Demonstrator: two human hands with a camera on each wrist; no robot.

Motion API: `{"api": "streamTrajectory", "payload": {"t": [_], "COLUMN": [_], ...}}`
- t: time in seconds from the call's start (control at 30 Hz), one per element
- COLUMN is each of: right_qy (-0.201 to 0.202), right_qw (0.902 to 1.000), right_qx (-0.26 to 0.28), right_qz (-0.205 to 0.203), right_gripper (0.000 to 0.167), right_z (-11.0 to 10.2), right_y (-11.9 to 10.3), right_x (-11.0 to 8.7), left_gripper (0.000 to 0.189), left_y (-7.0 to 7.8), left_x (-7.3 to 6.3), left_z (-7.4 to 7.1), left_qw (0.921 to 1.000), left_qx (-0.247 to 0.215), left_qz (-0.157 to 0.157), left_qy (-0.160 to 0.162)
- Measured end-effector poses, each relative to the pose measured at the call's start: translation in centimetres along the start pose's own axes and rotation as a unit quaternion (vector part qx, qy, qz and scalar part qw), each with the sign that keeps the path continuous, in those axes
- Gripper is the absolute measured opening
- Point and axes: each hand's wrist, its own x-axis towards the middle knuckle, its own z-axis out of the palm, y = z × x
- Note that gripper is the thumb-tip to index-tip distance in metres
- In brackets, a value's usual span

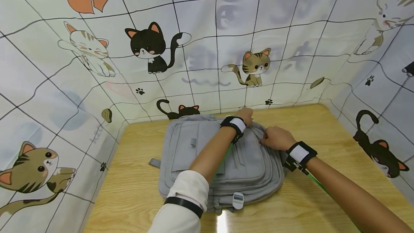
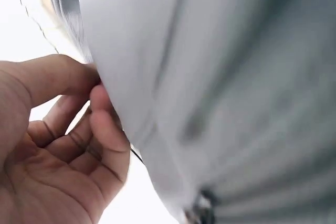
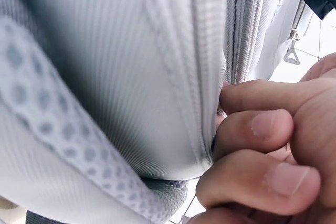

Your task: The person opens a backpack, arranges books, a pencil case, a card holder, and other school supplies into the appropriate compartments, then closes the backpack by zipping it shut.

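A grey backpack (image 1: 191, 154) lies front side up on the wooden table. My left hand (image 1: 244, 116) is at its far edge; in the left wrist view, the thumb and fingers of that hand (image 2: 63, 145) pinch an edge of the grey fabric (image 2: 142, 51). Further right, my right hand (image 1: 278, 138) grips the bag's upper right side. In the right wrist view its curled fingers (image 3: 252, 177) hold the edge beside a zipper (image 3: 247, 30). The fingertips are partly hidden behind that edge, so whether they hold a zipper pull cannot be seen.
The wooden table (image 1: 139, 190) extends around the bag. Behind and at both sides hangs a white cat-print cloth (image 1: 207, 53). A strap end (image 1: 155, 162) sticks out to the left, and a pale buckle (image 1: 238, 200) hangs at the near side. A metal zipper pull (image 3: 291, 55) dangles near the right hand.
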Motion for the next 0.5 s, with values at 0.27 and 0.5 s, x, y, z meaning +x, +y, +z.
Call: {"api": "streamTrajectory", "payload": {"t": [0.27, 0.5], "right_qy": [0.006, 0.006], "right_qw": [0.9998, 0.9999], "right_qx": [0.003, 0.007], "right_qz": [-0.016, -0.013], "right_gripper": [0.046, 0.044], "right_z": [-0.2, -0.4], "right_y": [-0.2, -0.3], "right_x": [-0.2, -0.5], "left_gripper": [0.025, 0.033], "left_y": [-3.0, -3.6], "left_x": [0.7, -0.2], "left_z": [0.0, -0.9], "left_qw": [0.9988, 0.9926], "left_qx": [-0.035, -0.102], "left_qz": [-0.035, -0.058], "left_qy": [0.006, -0.031]}}
